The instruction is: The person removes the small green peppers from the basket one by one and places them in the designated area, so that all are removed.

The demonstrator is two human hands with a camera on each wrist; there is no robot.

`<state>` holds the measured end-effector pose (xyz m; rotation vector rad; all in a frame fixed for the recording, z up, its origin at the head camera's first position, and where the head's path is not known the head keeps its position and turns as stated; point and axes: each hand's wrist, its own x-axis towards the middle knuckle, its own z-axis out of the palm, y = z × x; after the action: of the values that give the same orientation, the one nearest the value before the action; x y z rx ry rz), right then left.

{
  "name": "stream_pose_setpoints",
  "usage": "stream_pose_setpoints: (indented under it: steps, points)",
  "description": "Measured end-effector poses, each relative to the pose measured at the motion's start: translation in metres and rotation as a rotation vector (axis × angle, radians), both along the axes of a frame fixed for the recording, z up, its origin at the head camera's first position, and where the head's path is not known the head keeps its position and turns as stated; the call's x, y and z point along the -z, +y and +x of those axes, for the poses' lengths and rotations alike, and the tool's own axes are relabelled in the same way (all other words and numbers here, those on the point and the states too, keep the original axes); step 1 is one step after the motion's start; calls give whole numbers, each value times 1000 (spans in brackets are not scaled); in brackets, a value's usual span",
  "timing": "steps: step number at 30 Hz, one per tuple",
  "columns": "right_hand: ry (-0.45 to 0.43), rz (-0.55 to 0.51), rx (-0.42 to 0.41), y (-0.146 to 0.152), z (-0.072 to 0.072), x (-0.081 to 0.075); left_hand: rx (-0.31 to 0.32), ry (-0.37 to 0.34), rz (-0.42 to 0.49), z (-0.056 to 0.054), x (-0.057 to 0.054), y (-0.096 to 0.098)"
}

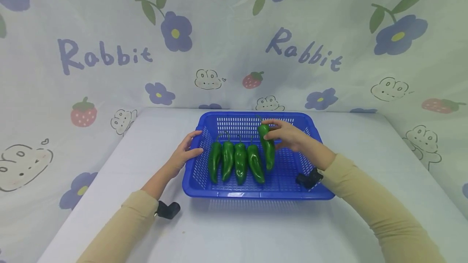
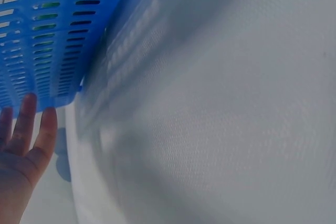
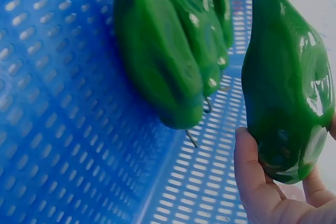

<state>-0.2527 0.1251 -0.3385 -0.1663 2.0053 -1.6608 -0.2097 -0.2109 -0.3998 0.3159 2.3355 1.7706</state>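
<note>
My right hand (image 1: pixel 289 135) grips a green chili pepper (image 1: pixel 268 149) near its stem end, over the right half of the blue plastic basket (image 1: pixel 256 195). In the right wrist view this pepper (image 3: pixel 286 87) stands nearly upright between thumb and fingers, its tip pointing up the picture. Several more green peppers (image 1: pixel 240 165) lie side by side on the basket's floor, stems toward the back wall. At the basket's left rim is my left hand (image 1: pixel 179 155), thumb and fingers spread apart. The left wrist view shows its fingers (image 2: pixel 23 124) fairly straight, right at the slotted basket wall (image 2: pixel 52 40).
The basket stands on a white-covered table (image 1: pixel 256 234). Behind it hangs a pale curtain (image 1: pixel 226 31) printed with flowers, rabbits and strawberries. Black wrist devices show by the left sleeve (image 1: pixel 169 210) and the right sleeve (image 1: pixel 309 178), the latter over the basket's front right corner.
</note>
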Motion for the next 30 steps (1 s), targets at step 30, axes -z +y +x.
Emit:
stream_pose_setpoints:
  steps: [30]
  points:
    - [158, -192, 111, 75, 1, -50, 1, 8, 12, 1, -1, 2]
